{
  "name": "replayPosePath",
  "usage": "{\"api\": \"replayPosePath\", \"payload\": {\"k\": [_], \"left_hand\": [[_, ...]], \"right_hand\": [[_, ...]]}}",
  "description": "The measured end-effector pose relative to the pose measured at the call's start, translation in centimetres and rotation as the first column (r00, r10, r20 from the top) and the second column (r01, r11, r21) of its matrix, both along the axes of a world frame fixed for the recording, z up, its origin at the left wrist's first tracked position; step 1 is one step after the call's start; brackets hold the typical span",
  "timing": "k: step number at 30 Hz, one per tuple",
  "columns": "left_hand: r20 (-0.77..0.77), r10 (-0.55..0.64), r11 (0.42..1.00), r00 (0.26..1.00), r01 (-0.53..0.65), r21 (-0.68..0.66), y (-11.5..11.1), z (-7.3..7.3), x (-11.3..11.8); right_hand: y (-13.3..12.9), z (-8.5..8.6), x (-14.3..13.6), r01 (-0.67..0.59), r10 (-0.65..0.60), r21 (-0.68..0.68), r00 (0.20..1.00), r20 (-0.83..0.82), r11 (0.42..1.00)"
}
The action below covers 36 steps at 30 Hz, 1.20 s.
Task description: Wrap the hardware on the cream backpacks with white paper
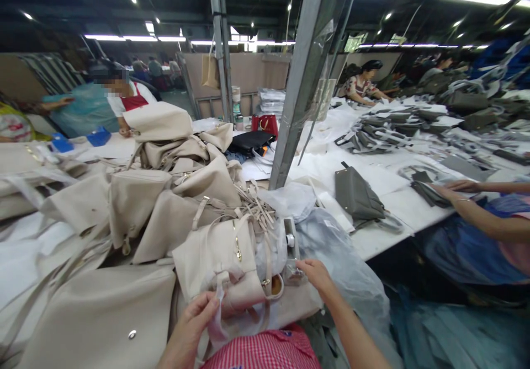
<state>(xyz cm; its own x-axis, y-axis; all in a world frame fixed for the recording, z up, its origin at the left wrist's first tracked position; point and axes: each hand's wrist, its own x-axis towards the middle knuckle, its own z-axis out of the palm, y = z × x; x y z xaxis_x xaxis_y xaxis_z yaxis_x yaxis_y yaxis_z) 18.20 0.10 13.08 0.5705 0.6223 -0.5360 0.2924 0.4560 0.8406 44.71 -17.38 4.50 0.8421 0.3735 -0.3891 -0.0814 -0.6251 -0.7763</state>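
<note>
A beige handbag (217,247) with gold fittings lies in front of me, its straps looped over it. My left hand (201,311) pinches a whitish translucent strip (219,316) at the near side of this bag. To the right of the bag, my right hand (317,275) has its fingertips closed at a small clear container (293,271). What exactly those fingertips grip is too small to tell. Between the hands sits a round cup or roll (276,286) with a brownish inside. A narrow grey box (290,236) stands just beyond the clear container.
Beige bags (138,192) pile up on the left, with thin straps (259,209) behind the handbag. A metal post (296,93) rises ahead. Clear plastic sheeting (339,258) hangs at the right. Beyond it, a co-worker's hands (455,190) touch a dark grey piece; a grey bag (356,192) lies nearby.
</note>
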Motion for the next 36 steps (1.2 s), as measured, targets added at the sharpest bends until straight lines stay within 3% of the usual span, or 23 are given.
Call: {"api": "replayPosePath", "payload": {"k": [7, 13, 15, 18, 21, 23, 25, 29, 32, 36], "left_hand": [[0.049, 0.024, 0.997, 0.998, -0.020, -0.071, 0.1, -0.7, 0.7], [0.056, 0.088, 0.995, 0.995, -0.085, -0.053, 0.4, -1.6, 0.9], [0.064, 0.094, 0.995, 0.993, -0.093, -0.017, 0.2, -1.8, 0.7], [0.076, 0.124, 0.991, 0.989, -0.128, 0.050, -0.2, -1.9, 0.5], [0.073, 0.154, 0.982, 0.985, -0.161, 0.094, -0.4, -1.8, 0.4], [0.077, 0.148, 0.980, 0.986, -0.157, 0.121, -0.7, -1.5, 0.4], [0.088, 0.136, 0.977, 0.987, -0.149, 0.154, -1.0, -1.2, 0.4], [0.105, 0.130, 0.967, 0.986, -0.149, 0.208, -1.7, -0.6, 0.0], [0.107, 0.125, 0.964, 0.986, -0.146, 0.220, -2.0, -0.2, -0.4], [0.114, 0.119, 0.963, 0.986, -0.143, 0.230, -2.3, 0.5, -0.7]], "right_hand": [[-1.7, 0.1, -0.9, 0.027, -0.027, 0.012, 0.999, -0.027, 1.000], [-3.7, -2.1, -4.4, -0.029, 0.025, -0.093, 0.999, -0.039, 0.995], [-3.4, -1.7, -5.9, -0.097, 0.093, -0.075, 0.994, -0.055, 0.992], [-1.6, 2.0, -7.9, -0.263, 0.276, 0.092, 0.943, -0.187, 0.960], [1.7, 8.0, -9.8, -0.362, 0.556, 0.448, 0.702, -0.446, 0.817], [4.3, 11.2, -11.0, -0.432, 0.668, 0.526, 0.604, -0.435, 0.733], [6.5, 12.6, -11.9, -0.481, 0.705, 0.536, 0.607, -0.366, 0.693], [9.2, 10.9, -12.6, -0.518, 0.695, 0.497, 0.661, -0.284, 0.696], [9.7, 8.8, -12.8, -0.555, 0.706, 0.469, 0.662, -0.251, 0.687], [9.8, 7.4, -13.1, -0.531, 0.687, 0.461, 0.666, -0.293, 0.711]]}}
